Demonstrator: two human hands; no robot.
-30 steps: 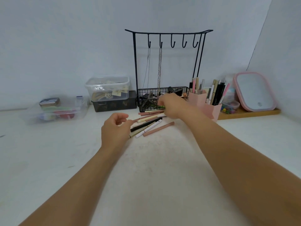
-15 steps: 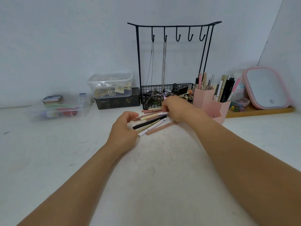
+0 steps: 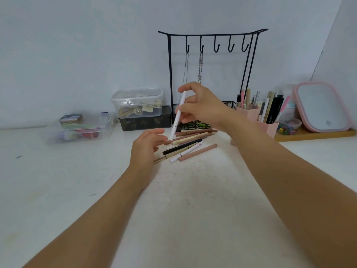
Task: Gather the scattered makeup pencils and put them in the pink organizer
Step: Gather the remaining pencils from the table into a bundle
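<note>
A white pencil (image 3: 178,113) is pinched upright in the right hand (image 3: 201,107), left of the pink organizer (image 3: 257,117). The left hand (image 3: 146,147) is held loosely open beside pencils (image 3: 189,146) scattered on the white table (image 3: 77,190), before pale walls.

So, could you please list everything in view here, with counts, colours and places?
white pencil: one, white, lifted nearly upright in the right hand
loose pencils: about eight; pink, brown, beige, black, white, gold; lying on the table before the rack
pink organizer: one, pink, right of the rack, already holding upright pencils and brushes
jewellery rack: one, black, at the back; two chains hang from its hooks, wire basket at its base
clear tubs: two, transparent, left of the rack; one stacked on a dark box
mirror: one, pink-framed, far right on a wooden tray
table: one, white
left hand: open, beside the pile
right hand: pinching the white pencil
</note>
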